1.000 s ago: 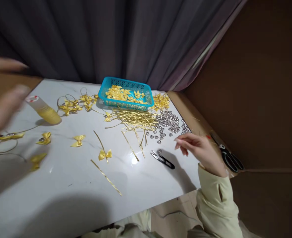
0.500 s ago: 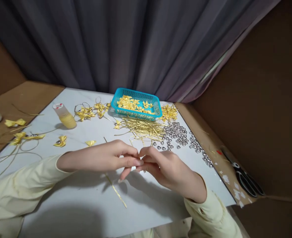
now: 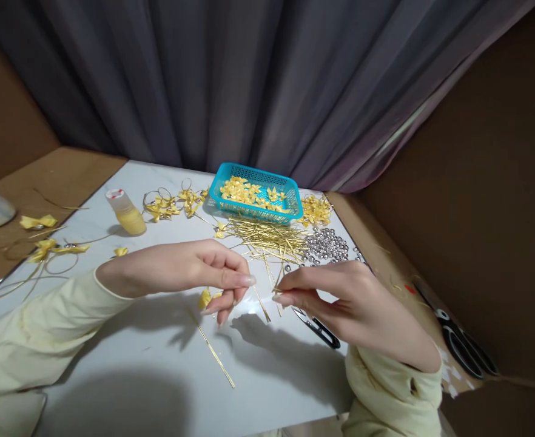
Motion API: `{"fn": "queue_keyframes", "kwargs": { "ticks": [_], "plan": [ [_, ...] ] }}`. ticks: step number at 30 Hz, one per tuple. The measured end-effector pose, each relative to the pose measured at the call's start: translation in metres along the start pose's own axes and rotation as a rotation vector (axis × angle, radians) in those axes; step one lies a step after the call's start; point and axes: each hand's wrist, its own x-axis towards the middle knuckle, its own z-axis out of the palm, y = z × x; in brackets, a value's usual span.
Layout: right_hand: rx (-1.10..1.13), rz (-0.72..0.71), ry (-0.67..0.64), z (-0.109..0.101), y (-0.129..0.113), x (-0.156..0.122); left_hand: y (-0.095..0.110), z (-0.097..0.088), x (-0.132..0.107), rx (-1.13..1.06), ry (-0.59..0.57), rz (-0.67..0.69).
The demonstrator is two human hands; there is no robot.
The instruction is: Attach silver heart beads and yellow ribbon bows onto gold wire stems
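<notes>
My left hand (image 3: 208, 276) is closed in a pinch, thumb against index finger, on a thin gold cord (image 3: 262, 304) whose ends point down from the fingertips. A yellow ribbon bow (image 3: 205, 297) shows below its curled lower fingers; whether they hold it I cannot tell. My right hand (image 3: 340, 297) is a short gap to the right, its thumb and index finger pinched on what looks like a small gold cord end. Black-handled snips (image 3: 319, 331) lie under my right hand. Another length of gold cord (image 3: 216, 357) lies on the white tabletop (image 3: 158, 376) in front.
A blue basket (image 3: 255, 212) of yellow ribbon pieces stands at the back. Before it lie a pile of gold cords (image 3: 270, 240) and silver beads (image 3: 326, 244). A bottle (image 3: 128, 213) stands back left, near finished-looking yellow bows (image 3: 162, 208). Large scissors (image 3: 461, 343) lie right.
My hands were together at the fingertips and have moved apart, the right one going right. The gold cord ends, the bow by my left fingers and the snips have come into sight.
</notes>
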Motion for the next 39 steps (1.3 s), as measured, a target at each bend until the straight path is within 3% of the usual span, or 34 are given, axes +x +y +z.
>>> {"fn": "queue_keyframes", "kwargs": {
  "ticks": [6,13,15,20,22,28,39],
  "plan": [
    [-0.005,0.041,-0.06,-0.009,-0.001,-0.002,-0.003,0.0,0.002,-0.115,-0.043,-0.007],
    [-0.042,0.091,-0.108,-0.025,0.005,-0.008,-0.004,0.0,0.001,-0.109,-0.011,0.008],
    [-0.091,0.141,-0.065,-0.03,0.009,-0.013,-0.004,-0.001,0.001,-0.11,-0.001,0.011],
    [-0.234,0.276,0.201,-0.029,0.005,-0.018,-0.003,-0.001,-0.001,-0.077,0.024,0.017],
    [-0.183,0.235,0.223,-0.02,-0.003,-0.014,-0.003,0.0,-0.001,-0.067,0.027,0.022],
    [-0.005,-0.034,0.132,0.012,-0.016,0.002,-0.004,0.0,-0.004,-0.035,0.008,0.047],
    [0.006,-0.023,-0.014,0.017,-0.013,0.002,0.001,0.003,-0.003,0.148,0.1,-0.003]
  ]
}}
